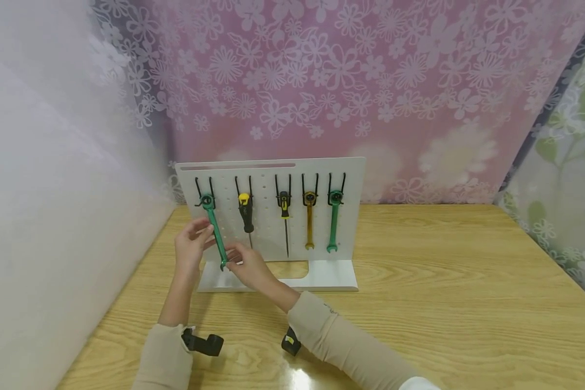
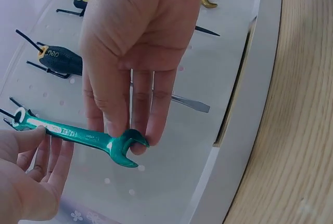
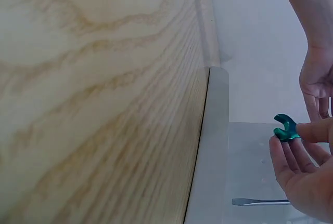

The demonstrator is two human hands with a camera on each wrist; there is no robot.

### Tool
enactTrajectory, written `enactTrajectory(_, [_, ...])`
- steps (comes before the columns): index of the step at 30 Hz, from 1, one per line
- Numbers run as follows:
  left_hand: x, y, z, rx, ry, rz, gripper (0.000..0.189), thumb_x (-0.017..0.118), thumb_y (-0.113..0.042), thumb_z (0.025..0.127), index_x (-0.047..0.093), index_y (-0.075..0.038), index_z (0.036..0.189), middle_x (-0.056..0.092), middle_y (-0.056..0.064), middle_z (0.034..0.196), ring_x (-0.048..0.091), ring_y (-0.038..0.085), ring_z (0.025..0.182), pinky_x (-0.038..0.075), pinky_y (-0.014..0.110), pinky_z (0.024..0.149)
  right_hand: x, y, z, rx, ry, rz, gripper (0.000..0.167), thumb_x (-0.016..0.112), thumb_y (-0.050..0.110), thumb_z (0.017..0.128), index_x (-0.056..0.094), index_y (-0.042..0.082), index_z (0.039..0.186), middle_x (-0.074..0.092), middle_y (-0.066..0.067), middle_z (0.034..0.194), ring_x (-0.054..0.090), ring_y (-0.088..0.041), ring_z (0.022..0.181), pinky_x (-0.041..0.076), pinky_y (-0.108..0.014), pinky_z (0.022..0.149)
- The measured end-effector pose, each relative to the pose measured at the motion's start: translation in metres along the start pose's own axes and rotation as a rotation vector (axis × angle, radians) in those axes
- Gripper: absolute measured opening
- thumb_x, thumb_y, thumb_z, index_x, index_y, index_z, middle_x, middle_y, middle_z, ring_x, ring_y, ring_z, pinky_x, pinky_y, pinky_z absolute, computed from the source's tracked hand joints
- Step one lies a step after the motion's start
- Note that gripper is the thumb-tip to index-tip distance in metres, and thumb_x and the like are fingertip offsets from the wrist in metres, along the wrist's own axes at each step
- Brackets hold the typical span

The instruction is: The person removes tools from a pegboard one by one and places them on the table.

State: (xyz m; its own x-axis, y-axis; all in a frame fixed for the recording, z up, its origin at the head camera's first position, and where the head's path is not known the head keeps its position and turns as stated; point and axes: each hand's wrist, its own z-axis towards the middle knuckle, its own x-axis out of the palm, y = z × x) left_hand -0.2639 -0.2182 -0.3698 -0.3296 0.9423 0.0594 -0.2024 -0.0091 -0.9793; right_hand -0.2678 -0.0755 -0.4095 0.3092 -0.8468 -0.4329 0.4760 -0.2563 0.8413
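Observation:
A green combination wrench (image 1: 216, 233) slants down from the leftmost pair of black hooks (image 1: 206, 201), its ring end at the hooks and its open end tilted out from the board. Partway along the shaft, my left hand (image 1: 190, 244) pinches it between thumb and fingers. Lower down, my right hand (image 1: 251, 266) holds the open end. In the left wrist view, the right thumb and fingers lie around the open jaw of the wrench. Only the wrench's open end (image 3: 286, 128) shows in the right wrist view.
A white pegboard (image 1: 268, 216) stands on the wooden table (image 1: 443, 271). To the right hang a black-and-yellow screwdriver (image 1: 246, 212), a thinner screwdriver (image 1: 285, 208), a gold wrench (image 1: 309, 222) and another green wrench (image 1: 333, 222). A white wall (image 1: 53, 189) rises at left.

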Motion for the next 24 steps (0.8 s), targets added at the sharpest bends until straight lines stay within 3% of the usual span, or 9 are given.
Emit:
enactTrajectory(11, [-0.004, -0.003, -0.006, -0.028, 0.021, -0.029, 0.029, 0.057, -0.008, 0.092, 0.051, 0.004, 0.117, 0.053, 0.006, 0.106, 0.057, 0.014, 0.09, 0.052, 0.029, 0.077, -0.004, 0.006, -0.007, 0.006, 0.006, 0.012, 0.025, 0.062, 0.001, 0.086, 0.059, 0.004, 0.111, 0.063, -0.003, 0.089, 0.061, -0.012, 0.081, 0.049, -0.02, 0.069])
enactTrajectory(24, [-0.007, -0.017, -0.025, -0.025, 0.044, -0.084, 0.024, 0.056, -0.004, 0.091, 0.05, 0.005, 0.113, 0.054, 0.004, 0.1, 0.059, 0.013, 0.086, 0.052, 0.031, 0.076, -0.016, 0.022, -0.022, 0.008, 0.069, 0.029, 0.025, 0.062, 0.001, 0.086, 0.06, 0.006, 0.111, 0.062, -0.002, 0.088, 0.061, -0.011, 0.08, 0.049, -0.021, 0.066])
